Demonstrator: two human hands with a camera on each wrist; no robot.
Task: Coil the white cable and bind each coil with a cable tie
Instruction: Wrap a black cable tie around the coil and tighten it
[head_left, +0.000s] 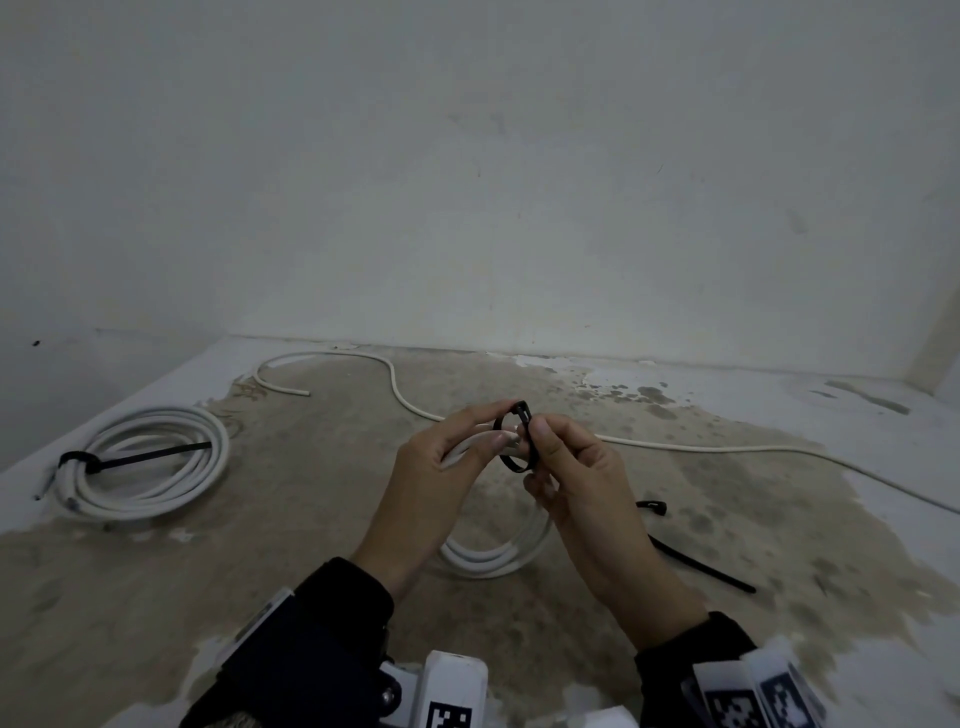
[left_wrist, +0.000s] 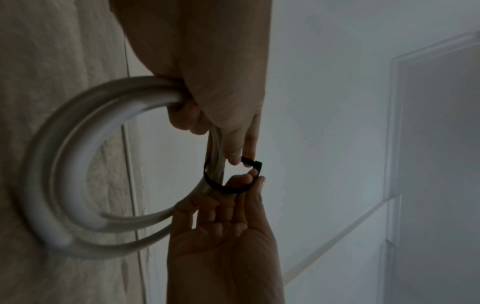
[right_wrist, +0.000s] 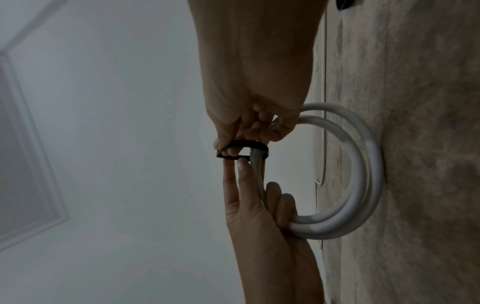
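Note:
A small coil of white cable (head_left: 493, 558) stands on edge on the floor under my hands, its top lifted between them. My left hand (head_left: 496, 439) curls its lower fingers round the coil's strands (right_wrist: 337, 226), while thumb and forefinger pinch one end of a black cable tie (head_left: 515, 441). The tie (left_wrist: 228, 185) loops loosely round the strands. My right hand (head_left: 535, 441) pinches the tie's head (right_wrist: 221, 154) from the other side. The rest of the white cable (head_left: 395, 387) trails loose over the floor behind.
A bound coil (head_left: 150, 462) with a black tie lies at the left. Two spare black ties (head_left: 701, 566) (head_left: 652, 505) lie on the floor right of my hands. The wall stands close behind, with a corner at the left.

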